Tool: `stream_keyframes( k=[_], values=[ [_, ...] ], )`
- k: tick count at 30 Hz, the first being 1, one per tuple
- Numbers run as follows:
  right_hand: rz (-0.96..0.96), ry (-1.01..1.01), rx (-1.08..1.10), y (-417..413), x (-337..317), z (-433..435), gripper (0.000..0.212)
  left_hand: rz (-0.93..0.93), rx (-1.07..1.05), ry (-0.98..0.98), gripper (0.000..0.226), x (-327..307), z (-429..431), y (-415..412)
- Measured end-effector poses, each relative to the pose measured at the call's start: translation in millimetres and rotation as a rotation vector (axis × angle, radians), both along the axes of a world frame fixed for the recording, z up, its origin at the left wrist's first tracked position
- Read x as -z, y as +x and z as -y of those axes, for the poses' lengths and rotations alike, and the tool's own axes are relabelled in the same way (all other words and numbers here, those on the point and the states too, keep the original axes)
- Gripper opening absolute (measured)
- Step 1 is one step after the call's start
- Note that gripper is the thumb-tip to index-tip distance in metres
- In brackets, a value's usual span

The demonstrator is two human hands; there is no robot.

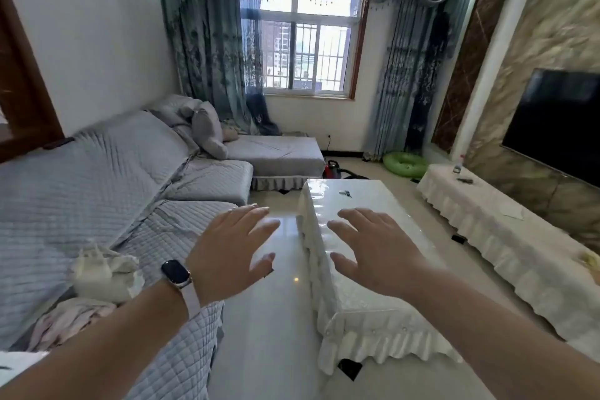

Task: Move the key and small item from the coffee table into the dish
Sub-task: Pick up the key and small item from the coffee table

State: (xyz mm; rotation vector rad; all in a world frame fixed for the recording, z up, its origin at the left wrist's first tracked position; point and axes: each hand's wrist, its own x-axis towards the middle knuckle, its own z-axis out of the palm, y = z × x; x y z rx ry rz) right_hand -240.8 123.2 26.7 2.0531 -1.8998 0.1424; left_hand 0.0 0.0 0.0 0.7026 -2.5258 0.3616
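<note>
The key (pixel 345 193) lies on the far end of the coffee table (pixel 367 269), as a small dark and metallic cluster on the glossy top; at this range it is too small to tell whether the small item lies with it or is a separate part of the same cluster. No dish is identifiable in view; small objects on the low cabinet (pixel 506 237) under the television (pixel 558 123) are too small to name.

The coffee table carries a white ruffled cover and runs away from the camera, with a grey quilted sofa (pixel 97 178) to its left and bare polished floor between them.

Both hands are empty. The left hand (pixel 227 253), with a watch (pixel 177 273) at the wrist, hovers over the floor gap with fingers spread wide. The right hand (pixel 373 253) hovers over the near half of the table top, fingers likewise spread. Neither touches anything, and both are well apart from the key.

Judged step: approach, with pick-up not yet begun. The next move calls for closing on the far end of the table, then a fine fingertip pinch, since the key lies flat on a smooth surface and may slide. The dish must also be located before transfer
</note>
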Motion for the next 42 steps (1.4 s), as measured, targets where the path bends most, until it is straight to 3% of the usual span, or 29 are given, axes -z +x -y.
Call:
stream_keyframes(
  k=[17, 33, 42],
  values=[
    [0.029, -0.016, 0.022, -6, 16, 197, 0.053, 0.006, 0.017, 0.048, 0.049, 14, 214, -5],
    [0.198, -0.005, 0.061, -200, 60, 392, 0.052, 0.119, -0.003, 0.101, 0.052, 33, 405, -206],
    [0.181, -0.007, 0.061, -286, 56, 474, 0.056, 0.083, 0.005, 0.075, 0.053, 23, 483, -288]
  ],
)
